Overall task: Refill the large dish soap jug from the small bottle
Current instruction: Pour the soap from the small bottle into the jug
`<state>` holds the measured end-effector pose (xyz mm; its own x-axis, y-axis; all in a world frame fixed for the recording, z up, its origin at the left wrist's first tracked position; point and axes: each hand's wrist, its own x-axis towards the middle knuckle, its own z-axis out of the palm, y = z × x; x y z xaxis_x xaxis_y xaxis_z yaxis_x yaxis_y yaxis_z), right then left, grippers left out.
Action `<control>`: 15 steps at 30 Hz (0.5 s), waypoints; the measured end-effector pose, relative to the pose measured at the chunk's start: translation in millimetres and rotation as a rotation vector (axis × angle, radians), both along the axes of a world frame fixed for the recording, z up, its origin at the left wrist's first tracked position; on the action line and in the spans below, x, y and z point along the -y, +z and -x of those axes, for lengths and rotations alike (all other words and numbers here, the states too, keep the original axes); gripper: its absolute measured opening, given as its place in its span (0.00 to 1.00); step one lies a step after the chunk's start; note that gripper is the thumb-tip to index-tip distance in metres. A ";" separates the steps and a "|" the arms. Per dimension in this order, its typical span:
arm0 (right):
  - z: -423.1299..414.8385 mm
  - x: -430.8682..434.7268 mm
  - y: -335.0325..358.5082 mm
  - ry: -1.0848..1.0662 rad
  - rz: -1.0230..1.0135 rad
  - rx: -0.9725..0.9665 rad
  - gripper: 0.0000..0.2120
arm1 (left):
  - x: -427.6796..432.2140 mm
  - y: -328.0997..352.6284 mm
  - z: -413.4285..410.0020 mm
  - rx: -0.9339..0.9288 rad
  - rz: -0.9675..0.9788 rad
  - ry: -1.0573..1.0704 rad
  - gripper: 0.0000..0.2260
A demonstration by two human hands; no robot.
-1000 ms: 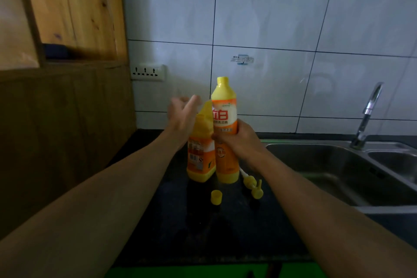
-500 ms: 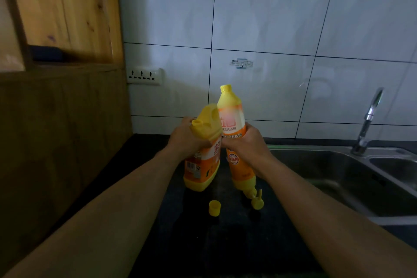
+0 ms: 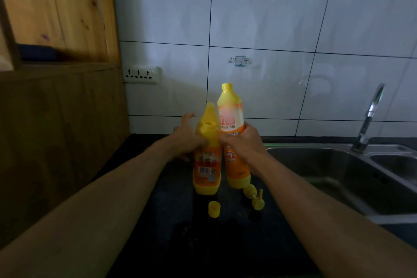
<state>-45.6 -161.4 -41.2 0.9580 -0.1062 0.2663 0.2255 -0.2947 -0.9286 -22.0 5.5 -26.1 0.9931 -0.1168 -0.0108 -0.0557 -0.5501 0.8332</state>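
Note:
The large dish soap jug [image 3: 207, 165], yellow and orange with a handle, stands upright on the dark counter [image 3: 180, 244]. Its mouth [image 3: 207, 124] is uncapped. My left hand [image 3: 186, 141] holds its left shoulder, thumb in front and fingers reaching behind. The taller, slimmer small bottle [image 3: 234, 165] is right beside it and touches it. My right hand [image 3: 242, 142] is wrapped around the bottle's middle and keeps it nearly upright. Its neck [image 3: 226, 87] looks uncapped. Whether the bottle's base rests on the counter I cannot tell.
A loose yellow cap [image 3: 214, 209] lies on the counter in front of the jug. A yellow pump head [image 3: 255, 197] lies beside the small bottle's base. A steel sink [image 3: 338, 171] with a tap [image 3: 370, 117] is on the right, a wooden cabinet [image 3: 56, 119] on the left.
Half a second ago both containers leaned toward each other; now the jug stands straight on the counter and the small bottle is upright again. My left fingers have loosened and spread behind the jug.

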 end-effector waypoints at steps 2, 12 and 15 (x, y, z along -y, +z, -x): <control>-1.0 0.6 -0.4 -0.006 0.005 0.000 0.26 | 0.2 7.8 -5.6 0.013 0.073 -0.023 0.37; -2.0 2.8 2.2 0.011 0.030 -0.011 0.25 | -2.9 10.1 -17.6 -0.152 0.333 -0.256 0.42; -2.9 1.3 2.1 0.005 0.037 -0.011 0.27 | -5.1 7.3 -16.7 -0.070 0.267 -0.160 0.53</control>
<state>-42.7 -162.7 -39.1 0.9615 -0.0915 0.2590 0.2165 -0.3281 -0.9195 -5.3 10.6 -18.7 0.9597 -0.2798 -0.0261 -0.0615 -0.2999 0.9520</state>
